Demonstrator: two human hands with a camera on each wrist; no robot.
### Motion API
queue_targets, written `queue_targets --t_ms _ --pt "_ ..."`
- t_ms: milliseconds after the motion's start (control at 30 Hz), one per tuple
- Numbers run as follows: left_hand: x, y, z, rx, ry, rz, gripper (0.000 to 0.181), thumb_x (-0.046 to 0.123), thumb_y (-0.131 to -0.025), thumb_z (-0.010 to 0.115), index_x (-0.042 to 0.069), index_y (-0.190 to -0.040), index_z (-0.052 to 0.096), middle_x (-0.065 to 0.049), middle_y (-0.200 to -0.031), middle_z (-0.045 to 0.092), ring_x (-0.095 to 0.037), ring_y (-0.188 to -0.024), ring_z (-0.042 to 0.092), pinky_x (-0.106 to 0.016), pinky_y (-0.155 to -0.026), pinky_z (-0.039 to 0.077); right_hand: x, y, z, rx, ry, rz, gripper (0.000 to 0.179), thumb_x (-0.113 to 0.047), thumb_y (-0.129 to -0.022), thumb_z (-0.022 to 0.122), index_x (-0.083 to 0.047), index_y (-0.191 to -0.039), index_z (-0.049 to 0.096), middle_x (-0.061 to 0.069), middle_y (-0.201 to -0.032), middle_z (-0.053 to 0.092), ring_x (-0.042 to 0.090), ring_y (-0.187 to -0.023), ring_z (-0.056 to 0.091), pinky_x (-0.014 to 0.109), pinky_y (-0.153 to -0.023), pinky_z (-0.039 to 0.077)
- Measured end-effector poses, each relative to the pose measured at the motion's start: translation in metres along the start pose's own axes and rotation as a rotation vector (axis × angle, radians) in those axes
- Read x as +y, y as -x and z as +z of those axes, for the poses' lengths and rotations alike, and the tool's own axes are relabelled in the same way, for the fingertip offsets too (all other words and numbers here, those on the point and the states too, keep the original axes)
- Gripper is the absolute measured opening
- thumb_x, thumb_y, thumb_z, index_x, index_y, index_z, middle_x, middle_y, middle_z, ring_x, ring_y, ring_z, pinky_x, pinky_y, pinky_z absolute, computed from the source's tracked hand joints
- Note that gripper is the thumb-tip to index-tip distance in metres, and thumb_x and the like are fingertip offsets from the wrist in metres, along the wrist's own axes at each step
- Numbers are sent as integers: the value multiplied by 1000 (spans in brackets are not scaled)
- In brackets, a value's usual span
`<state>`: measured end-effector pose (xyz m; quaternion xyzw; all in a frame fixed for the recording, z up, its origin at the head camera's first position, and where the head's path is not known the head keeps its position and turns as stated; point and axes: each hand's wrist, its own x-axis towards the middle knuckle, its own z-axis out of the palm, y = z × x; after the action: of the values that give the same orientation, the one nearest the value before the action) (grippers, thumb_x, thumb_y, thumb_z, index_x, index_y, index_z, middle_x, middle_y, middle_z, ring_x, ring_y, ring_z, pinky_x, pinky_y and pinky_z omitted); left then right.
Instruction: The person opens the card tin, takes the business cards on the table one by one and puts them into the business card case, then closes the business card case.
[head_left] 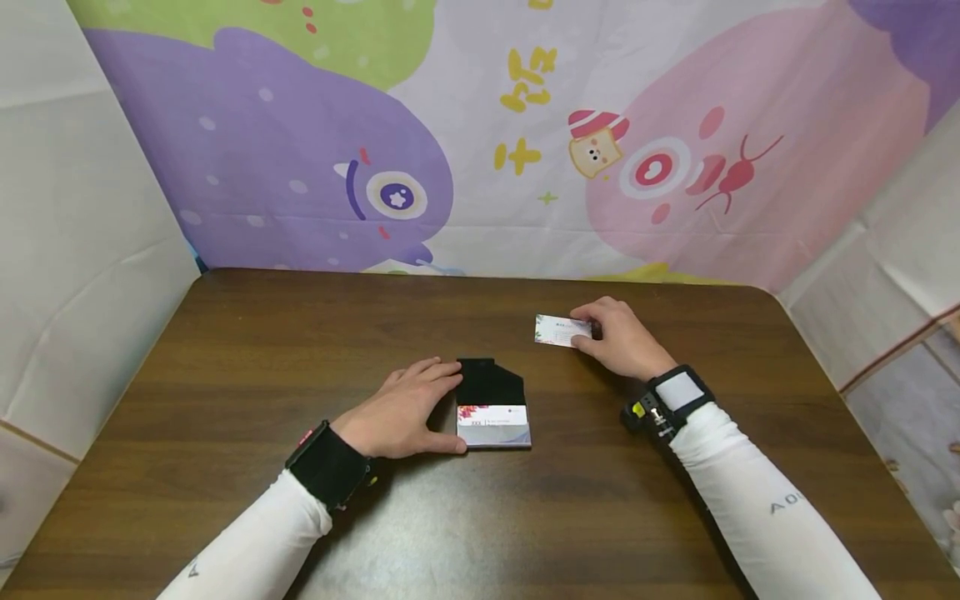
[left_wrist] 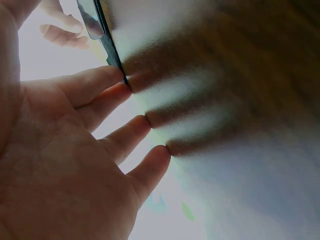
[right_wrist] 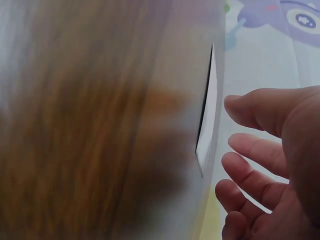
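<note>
A black business card holder [head_left: 491, 382] lies with its flap unfolded in the middle of the table, a white card with red flowers [head_left: 492, 416] showing in its pocket. My left hand [head_left: 401, 408] is at its left side, index fingertip by the flap and thumb at the lower left corner. In the left wrist view the spread fingers [left_wrist: 137, 135] rest their tips on the tabletop. Farther back and to the right lies a single business card [head_left: 557, 330]. Over its right end is my right hand [head_left: 621, 337]; in the right wrist view, thumb and fingers stand apart from the card [right_wrist: 207, 120].
The brown wooden table [head_left: 247, 375] ends at the back against a cartoon-printed cloth [head_left: 487, 225]. White cloth [head_left: 97, 225] hangs along the left side, with more on the right. Both wrists carry strapped-on devices.
</note>
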<state>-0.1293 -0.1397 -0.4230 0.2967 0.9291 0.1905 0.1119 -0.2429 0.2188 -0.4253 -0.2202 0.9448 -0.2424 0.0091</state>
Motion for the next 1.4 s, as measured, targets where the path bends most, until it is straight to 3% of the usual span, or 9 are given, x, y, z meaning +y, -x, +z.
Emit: queue_targets --t_ms 267,633,767,1033,1400 --pt "1 0 0 -1 6 0 96 60 -90 80 2 -159 46 -13 -169 38 -40 -158 24 -65 -121 26 14 -1 1 -27 46 23 49 -19 -99 74 5 -140 64 25 -136 61 43 -128 50 56 -109 40" --pt "2 1 -1 -2 8 -1 96 59 -90 79 2 -160 46 -13 -169 37 -39 -159 24 -65 -122 26 14 0 0 -45 46 48 43 -22 -98 77 3 -132 68 25 -136 59 43 -129 47 56 -110 39" --pt "2 1 -1 1 9 -1 96 59 -90 80 2 -160 46 -13 -169 37 -40 -159 24 -65 -121 26 15 -1 0 -47 31 66 43 -24 -96 79 2 -127 65 23 -129 60 41 -124 49 55 -107 40" --pt "2 1 -1 3 1 -4 96 59 -90 80 2 -159 47 -13 -169 38 -40 -158 25 -64 -121 27 14 -1 -2 -41 -50 122 40 -18 -97 79 -3 -128 57 13 -103 64 29 -92 58 42 -81 46" --pt "1 1 0 5 0 1 96 59 -89 80 2 -159 47 -13 -168 38 -40 -158 25 -65 -121 27 9 2 -3 15 -83 135 19 -8 -105 64 -2 -123 62 15 -106 62 31 -96 56 43 -86 46"
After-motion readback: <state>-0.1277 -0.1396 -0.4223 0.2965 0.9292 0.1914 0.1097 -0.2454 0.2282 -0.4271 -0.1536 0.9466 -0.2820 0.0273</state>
